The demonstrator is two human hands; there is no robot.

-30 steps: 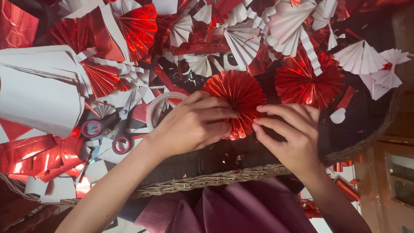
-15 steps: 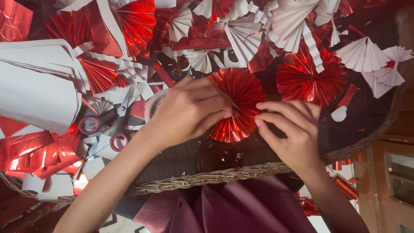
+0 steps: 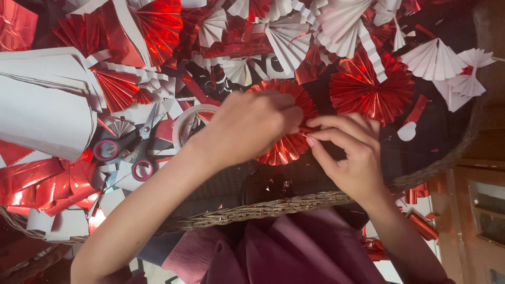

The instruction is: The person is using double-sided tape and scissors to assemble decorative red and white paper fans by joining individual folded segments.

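A round pleated rosette of shiny red foil point(image 3: 286, 150) lies on the dark inside of a wide wicker tray point(image 3: 284, 205). My left hand point(image 3: 247, 129) covers its middle and pinches it near the centre. My right hand point(image 3: 350, 152) meets it from the right, thumb and forefinger pinched at the rosette's centre edge. Much of the rosette is hidden under my left hand. A second red foil rosette point(image 3: 371, 87) lies just beyond my right hand.
Red-handled scissors point(image 3: 129, 150) and a roll of clear tape point(image 3: 187, 123) lie left of my left hand. White paper sheets point(image 3: 42, 105), white pleated fans point(image 3: 434, 60) and red foil scraps point(image 3: 37, 181) fill the tray. A wooden cabinet point(image 3: 481, 205) stands at right.
Both hands have drawn closer over the rosette's centre. My left hand slid right across it and now hides more of it; my right fingers pinch in tighter.
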